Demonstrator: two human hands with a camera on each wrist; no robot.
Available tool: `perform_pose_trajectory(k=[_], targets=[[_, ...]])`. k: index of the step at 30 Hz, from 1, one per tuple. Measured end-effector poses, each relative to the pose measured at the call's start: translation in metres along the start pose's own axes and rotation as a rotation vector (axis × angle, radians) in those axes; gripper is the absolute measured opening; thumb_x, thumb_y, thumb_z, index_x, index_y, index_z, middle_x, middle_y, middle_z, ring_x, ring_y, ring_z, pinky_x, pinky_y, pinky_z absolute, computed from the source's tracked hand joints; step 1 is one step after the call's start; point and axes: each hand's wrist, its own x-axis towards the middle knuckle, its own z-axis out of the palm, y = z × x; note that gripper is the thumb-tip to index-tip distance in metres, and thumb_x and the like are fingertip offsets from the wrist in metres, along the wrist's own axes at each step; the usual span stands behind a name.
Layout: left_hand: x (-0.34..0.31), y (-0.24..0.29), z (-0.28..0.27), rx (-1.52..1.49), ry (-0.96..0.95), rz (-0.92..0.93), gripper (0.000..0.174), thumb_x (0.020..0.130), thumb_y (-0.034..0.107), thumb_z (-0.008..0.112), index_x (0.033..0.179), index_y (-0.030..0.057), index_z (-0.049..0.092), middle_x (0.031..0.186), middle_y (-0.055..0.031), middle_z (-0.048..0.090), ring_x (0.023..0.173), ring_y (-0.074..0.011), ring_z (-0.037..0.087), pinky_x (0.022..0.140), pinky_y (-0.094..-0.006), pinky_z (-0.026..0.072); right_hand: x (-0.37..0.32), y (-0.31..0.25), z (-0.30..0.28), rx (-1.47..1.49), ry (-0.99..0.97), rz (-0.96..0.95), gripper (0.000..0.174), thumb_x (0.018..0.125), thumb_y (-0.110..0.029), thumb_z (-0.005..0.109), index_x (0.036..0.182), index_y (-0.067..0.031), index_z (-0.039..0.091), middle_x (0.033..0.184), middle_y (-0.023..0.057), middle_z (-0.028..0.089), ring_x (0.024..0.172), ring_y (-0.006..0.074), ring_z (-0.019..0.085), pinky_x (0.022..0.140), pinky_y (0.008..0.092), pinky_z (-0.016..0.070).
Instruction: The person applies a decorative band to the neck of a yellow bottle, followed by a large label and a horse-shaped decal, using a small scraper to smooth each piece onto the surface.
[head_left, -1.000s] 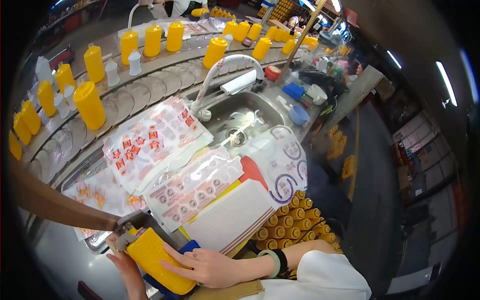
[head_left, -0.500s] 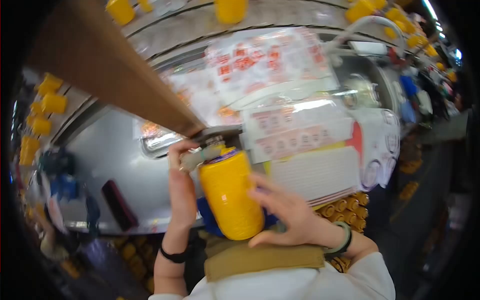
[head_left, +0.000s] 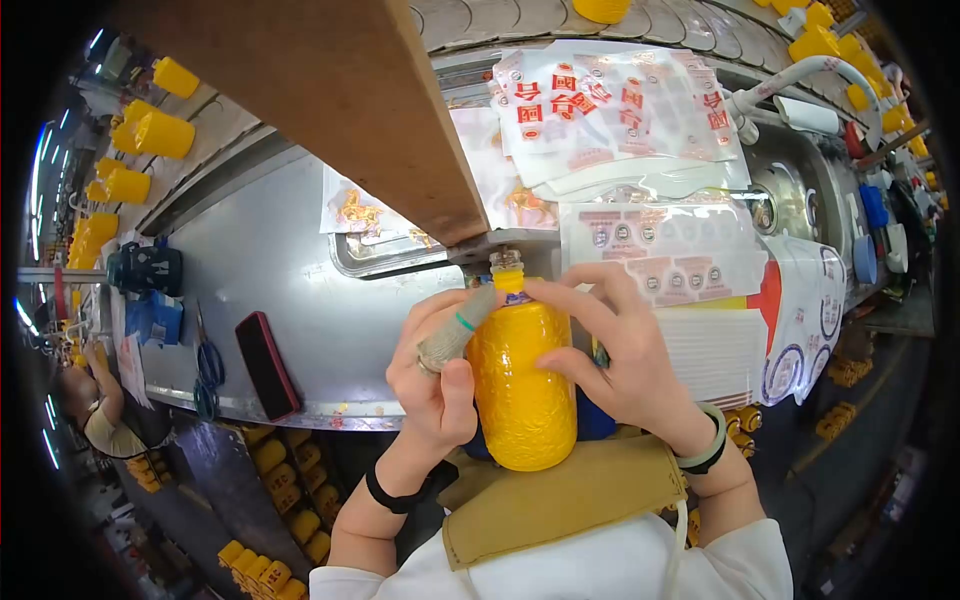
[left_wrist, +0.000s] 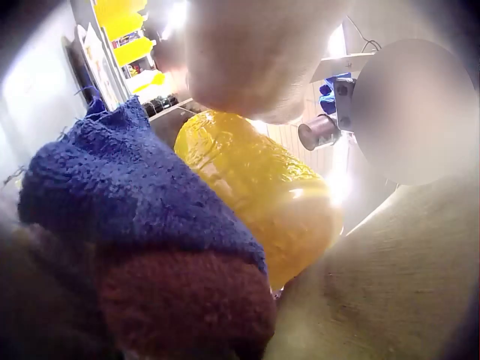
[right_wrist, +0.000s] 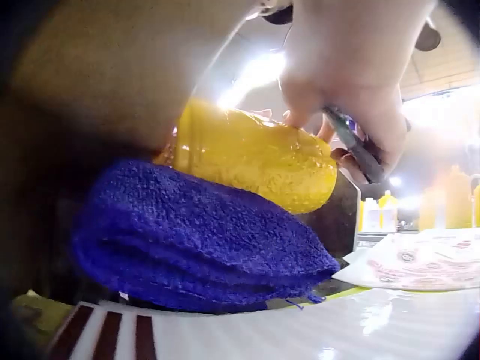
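Observation:
In the head view a glossy yellow bottle (head_left: 525, 390) lies tilted with its base toward the person and its clear-topped neck (head_left: 507, 262) pointing away. My left hand (head_left: 428, 395) grips it at the shoulder; a greyish cover with a green band (head_left: 460, 330) sits on one finger. From the other side my right hand (head_left: 640, 365) touches the neck with its index fingertip and the side with its thumb. Its lower fingers curl round a slim dark tool (right_wrist: 352, 142), kind unclear, in the right wrist view. A folded blue towel (right_wrist: 202, 232) lies under the bottle.
Printed sticker sheets (head_left: 620, 110) and a white ribbed pad (head_left: 710, 355) lie on the right. A wooden post (head_left: 360, 100) crosses in front. On the steel table are a phone (head_left: 267, 365) and scissors (head_left: 208, 365). A sink (head_left: 800, 170) is behind.
The head view has swung left, bringing the bottle to the middle. My right hand has moved from the bottle's side up to its neck, with the left fingers opposite.

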Motion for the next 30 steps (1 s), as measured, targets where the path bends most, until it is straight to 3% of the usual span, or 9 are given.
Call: perform_pose_trajectory(k=[4,6,8,9,12,13,19,23,30], targets=[[-0.004,-0.001,0.001,-0.003,-0.02,-0.014,0.05,0.105,0.034,0.046,0.122,-0.0074,0.068,0.117,-0.0197,0.068,0.11,-0.034,0.062,0.095,-0.0418,0.0502,-0.006,0.001,-0.002,-0.019,0.0,0.033,0.068,0.081,-0.036,0.083,0.14,-0.0107,0.06,0.125,0.0141,0.058,0.081,0.0253,0.063,0.07,0.0362,0.0531],[-0.006,-0.002,0.003,-0.159,0.04,-0.187,0.06,0.106,0.045,0.042,0.123,-0.0074,0.066,0.125,-0.0172,0.052,0.115,-0.0288,0.054,0.101,-0.0374,0.0431,-0.017,0.001,-0.005,0.011,0.015,0.065,0.077,0.078,-0.039,0.086,0.143,-0.0096,0.057,0.129,0.0151,0.057,0.084,0.0272,0.064,0.07,0.0361,0.0535],[-0.003,-0.007,0.002,-0.288,-0.005,-0.307,0.065,0.106,0.05,0.039,0.121,-0.0078,0.064,0.125,-0.0151,0.044,0.116,-0.027,0.048,0.104,-0.0366,0.0375,-0.037,-0.002,-0.009,0.136,-0.065,0.114,0.103,0.069,-0.045,0.091,0.152,-0.0051,0.045,0.139,0.0198,0.053,0.098,0.0348,0.065,0.075,0.0362,0.0551],[-0.001,-0.01,0.001,-0.418,-0.051,-0.426,0.071,0.105,0.056,0.035,0.119,-0.0081,0.063,0.124,-0.0131,0.035,0.117,-0.0253,0.042,0.107,-0.0359,0.032,-0.049,-0.003,-0.009,0.153,-0.198,0.128,0.123,0.062,-0.049,0.094,0.154,0.0045,0.033,0.148,0.026,0.046,0.111,0.0411,0.063,0.08,0.0366,0.0561],[-0.001,-0.019,-0.003,-0.363,-0.22,-0.399,0.078,0.105,0.061,0.029,0.119,-0.0105,0.058,0.122,-0.0125,0.032,0.118,-0.0249,0.036,0.11,-0.0373,0.0253,-0.071,-0.004,0.011,0.053,-0.193,0.065,0.12,0.066,-0.043,0.093,0.152,0.0123,0.03,0.153,0.0309,0.04,0.118,0.0431,0.061,0.082,0.0377,0.0566],[0.0,-0.02,-0.002,-0.366,-0.22,-0.398,0.078,0.105,0.061,0.029,0.119,-0.0105,0.058,0.122,-0.0125,0.032,0.118,-0.0249,0.036,0.11,-0.0373,0.0253,-0.067,-0.002,0.019,-0.084,-0.117,0.014,0.107,0.069,-0.031,0.087,0.149,0.0162,0.033,0.152,0.0336,0.042,0.102,0.0407,0.066,0.076,0.0379,0.0567],[0.008,-0.021,-0.008,-0.331,-0.26,-0.391,0.08,0.105,0.063,0.025,0.127,-0.0121,0.042,0.122,-0.0118,0.033,0.117,-0.0244,0.035,0.11,-0.0372,0.0239,-0.066,-0.04,0.004,-0.39,-0.194,-0.178,0.082,0.07,-0.015,0.071,0.143,0.0129,0.047,0.144,0.0385,0.049,0.067,0.029,0.062,0.063,0.0343,0.0516],[0.006,-0.025,-0.006,-0.363,-0.235,-0.4,0.078,0.105,0.064,0.025,0.127,-0.0104,0.037,0.119,-0.0115,0.035,0.114,-0.023,0.036,0.109,-0.0361,0.0252,-0.068,-0.018,0.021,-0.415,-0.104,0.033,0.092,0.065,-0.016,0.081,0.142,0.0157,0.044,0.151,0.0393,0.041,0.071,0.0304,0.063,0.065,0.0346,0.0515],[0.006,-0.029,-0.006,-0.31,-0.271,-0.378,0.078,0.104,0.066,0.029,0.128,-0.008,0.035,0.117,-0.0108,0.035,0.111,-0.0201,0.036,0.105,-0.0337,0.0274,-0.069,-0.044,0.009,-0.392,-0.272,-0.106,0.096,0.067,-0.011,0.08,0.147,0.0172,0.036,0.153,0.0397,0.037,0.079,0.0338,0.065,0.069,0.0378,0.0527]])
